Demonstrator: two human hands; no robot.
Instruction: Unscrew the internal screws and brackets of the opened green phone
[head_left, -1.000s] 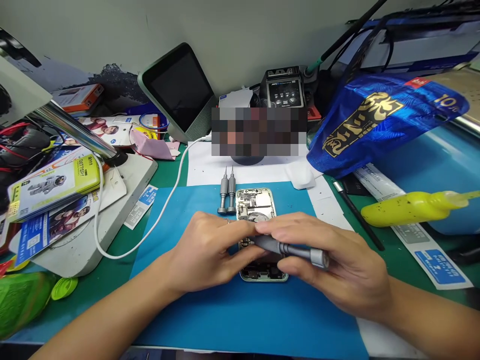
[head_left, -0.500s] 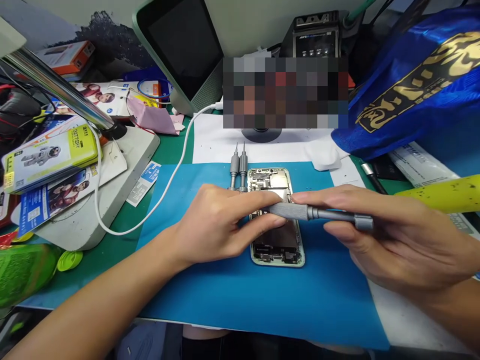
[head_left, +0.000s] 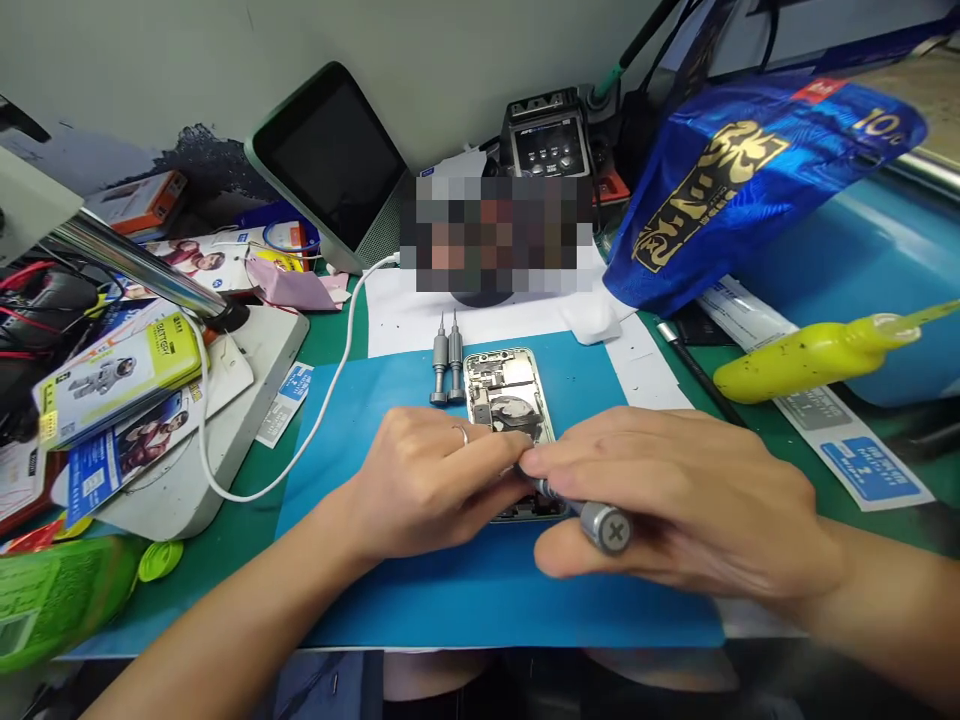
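Observation:
An opened phone (head_left: 517, 375) lies on the blue mat (head_left: 592, 615), its inner parts bare and its lower half mostly behind my hands. My right hand (head_left: 697, 500) is closed around a grey screwdriver (head_left: 609, 527) over the phone, with the cross-marked end cap facing me. Closed in a pinch, my left hand (head_left: 439, 485) meets the screwdriver's far end, and its fingertips touch those of my right hand. The screwdriver's tip is hidden. Two more grey screwdrivers (head_left: 448, 365) lie side by side at the phone's upper left.
A white cable (head_left: 330, 410) curves across the left side. Beyond the mat stand a dark-screened display (head_left: 330, 155), a control unit (head_left: 547, 145) and a blue pouch (head_left: 705, 200). A yellow bottle (head_left: 802, 360) lies at right. Boxes (head_left: 120, 370) rest on a white base at left.
The screwdriver has turned from lying crosswise to pointing its cap end at me. My right hand has shifted onto it, closer to my left hand. The view has shifted too.

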